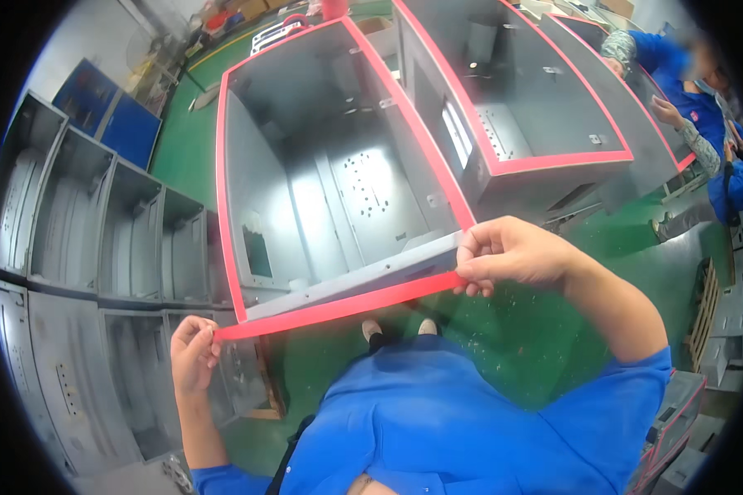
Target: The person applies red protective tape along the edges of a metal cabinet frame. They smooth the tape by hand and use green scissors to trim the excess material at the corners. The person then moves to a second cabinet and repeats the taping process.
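A strip of red tape [338,310] is stretched between my two hands, just on my side of the bare near edge [355,275] of a large grey metal cabinet [264,198]. My left hand [194,351] pinches the strip's left end, out past the cabinet's near left corner. At the near right corner, my right hand [504,254] grips the other end between thumb and fingers. Red tape lines the cabinet's left rim [222,181] and right rim [421,132]. Inside the open box are a perforated panel [370,183] and bare metal walls.
Another red-edged cabinet [553,165] stands close on the right, with a co-worker in blue [664,62] beyond it. Stacked grey metal housings [132,231] line the left, near blue cabinets [107,107]. A wooden pallet [703,313] sits far right on the green floor [504,346].
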